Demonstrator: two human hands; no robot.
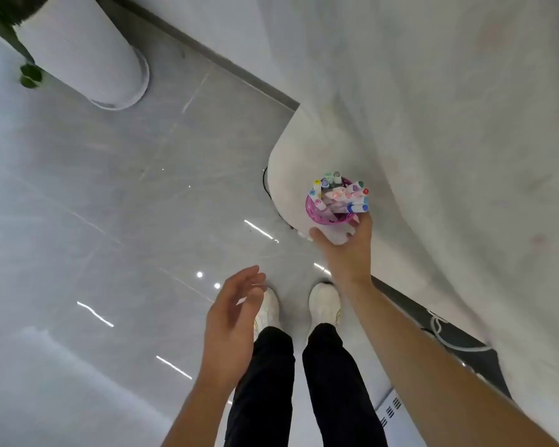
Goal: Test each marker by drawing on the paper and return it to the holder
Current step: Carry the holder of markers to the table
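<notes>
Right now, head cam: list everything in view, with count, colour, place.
holder: one, pink mesh, on the table near its rounded corner
markers: a bunch, count unclear, white barrels with mixed-colour caps, standing in the holder
table: one, white covering, right half of view
planter: one, white cylinder, on the floor, top left
leaves: green, beside the planter, far left
floor: grey glossy tiles, left and centre
cable: one, white, below the table edge, lower right
shoes: two, white, on the floor, centre
trousers: black, bottom centre
left hand: fingers relaxed, holds nothing, over the floor
right hand: at the holder's near side, grip unclear
</notes>
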